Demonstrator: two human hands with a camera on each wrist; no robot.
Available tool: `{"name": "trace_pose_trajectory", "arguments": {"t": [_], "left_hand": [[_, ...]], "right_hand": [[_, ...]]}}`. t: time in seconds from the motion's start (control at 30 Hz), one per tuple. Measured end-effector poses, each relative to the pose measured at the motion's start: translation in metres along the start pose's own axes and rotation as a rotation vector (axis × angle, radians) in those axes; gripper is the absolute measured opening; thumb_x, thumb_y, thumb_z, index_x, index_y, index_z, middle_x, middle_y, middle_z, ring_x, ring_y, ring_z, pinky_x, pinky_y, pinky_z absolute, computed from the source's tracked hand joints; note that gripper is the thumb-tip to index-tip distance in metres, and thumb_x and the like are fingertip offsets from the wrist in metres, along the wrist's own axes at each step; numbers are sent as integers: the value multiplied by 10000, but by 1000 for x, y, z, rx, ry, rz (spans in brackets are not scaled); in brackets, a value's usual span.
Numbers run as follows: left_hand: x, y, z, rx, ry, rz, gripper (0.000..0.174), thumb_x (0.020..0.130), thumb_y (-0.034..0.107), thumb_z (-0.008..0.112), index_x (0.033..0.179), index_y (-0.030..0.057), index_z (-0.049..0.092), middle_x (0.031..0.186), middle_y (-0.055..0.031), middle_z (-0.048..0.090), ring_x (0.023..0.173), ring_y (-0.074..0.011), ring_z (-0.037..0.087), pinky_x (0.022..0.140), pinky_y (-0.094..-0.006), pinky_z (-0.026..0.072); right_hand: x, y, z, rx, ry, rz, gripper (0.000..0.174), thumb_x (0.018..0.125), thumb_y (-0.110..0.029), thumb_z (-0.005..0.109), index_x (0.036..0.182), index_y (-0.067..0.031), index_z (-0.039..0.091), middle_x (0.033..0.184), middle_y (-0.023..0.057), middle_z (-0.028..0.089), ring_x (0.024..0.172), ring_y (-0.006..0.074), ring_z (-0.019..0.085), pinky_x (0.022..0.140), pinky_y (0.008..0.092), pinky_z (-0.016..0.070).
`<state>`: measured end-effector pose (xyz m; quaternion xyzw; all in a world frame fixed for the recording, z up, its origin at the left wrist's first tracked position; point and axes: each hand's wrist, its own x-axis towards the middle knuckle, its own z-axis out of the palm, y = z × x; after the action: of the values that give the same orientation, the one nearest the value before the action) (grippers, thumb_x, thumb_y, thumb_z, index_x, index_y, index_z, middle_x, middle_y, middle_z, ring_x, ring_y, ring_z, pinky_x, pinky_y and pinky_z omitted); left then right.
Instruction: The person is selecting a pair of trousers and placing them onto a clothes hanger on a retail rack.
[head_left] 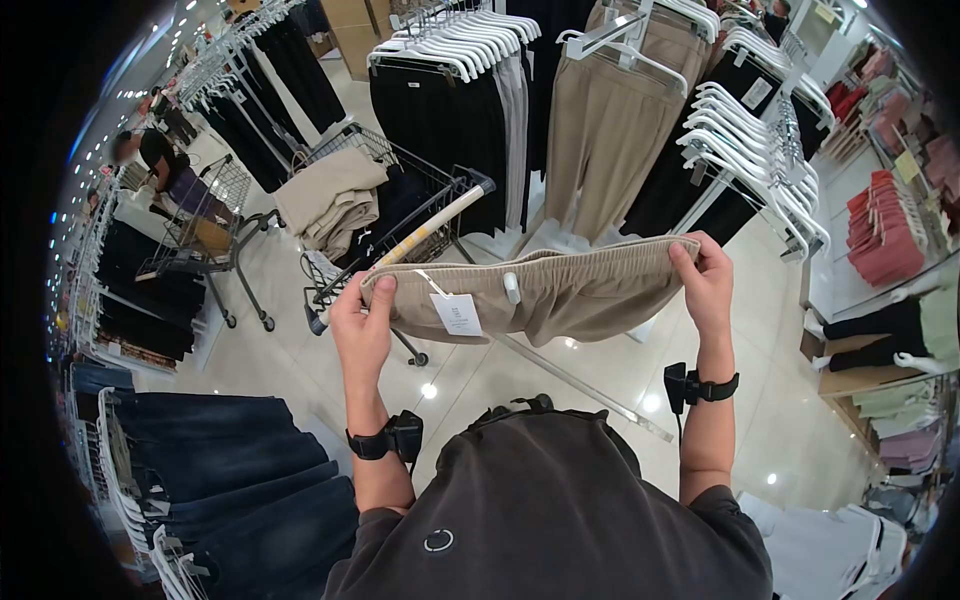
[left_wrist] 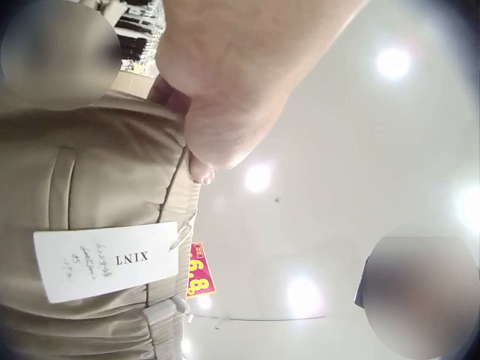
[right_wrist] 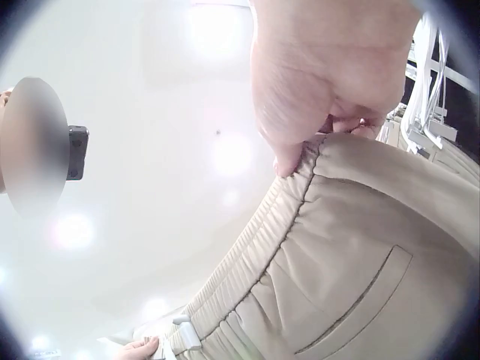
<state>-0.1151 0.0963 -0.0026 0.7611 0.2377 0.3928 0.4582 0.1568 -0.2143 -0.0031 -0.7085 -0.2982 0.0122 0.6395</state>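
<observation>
Both hands hold up a pair of beige trousers [head_left: 590, 290] by the elastic waistband, stretched sideways in front of the body. My left hand [head_left: 362, 325] pinches the waistband's left end, thumb on the near side. At the other end my right hand [head_left: 708, 285] grips the band the same way. A white paper tag [head_left: 457, 314] hangs near the left hand; the left wrist view shows printing on the tag [left_wrist: 106, 261]. A small pale clip [head_left: 512, 288] sits at the middle of the waistband. In the right wrist view, gathered elastic and a pocket seam show on the trousers [right_wrist: 337, 262].
Just beyond the left hand stands a shopping cart [head_left: 440, 215] with folded beige trousers [head_left: 335, 195] in it. Racks of white hangers [head_left: 745, 140] and black trousers [head_left: 440, 140] are ahead. Dark jeans [head_left: 230, 470] hang at lower left. Another person [head_left: 165, 160] is at far left.
</observation>
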Motion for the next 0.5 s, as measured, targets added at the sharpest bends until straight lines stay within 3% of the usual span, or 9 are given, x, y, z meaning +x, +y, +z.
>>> {"name": "trace_pose_trajectory", "arguments": {"t": [0.27, 0.5], "left_hand": [[3, -2, 4, -54, 26, 15, 294, 942, 280, 663, 914, -12, 670, 683, 72, 504, 638, -26, 416, 562, -201, 329], [1, 0, 3, -164, -12, -79, 256, 944, 254, 671, 935, -2, 670, 728, 87, 532, 644, -10, 411, 564, -187, 315]], "right_hand": [[0, 1, 2, -19, 34, 37, 183, 902, -174, 696, 905, 6, 659, 784, -25, 616, 733, 50, 515, 675, 222, 422], [-6, -2, 4, 56, 87, 63, 176, 900, -171, 711, 908, -1, 666, 747, -53, 601, 655, 11, 480, 589, 187, 380]]}}
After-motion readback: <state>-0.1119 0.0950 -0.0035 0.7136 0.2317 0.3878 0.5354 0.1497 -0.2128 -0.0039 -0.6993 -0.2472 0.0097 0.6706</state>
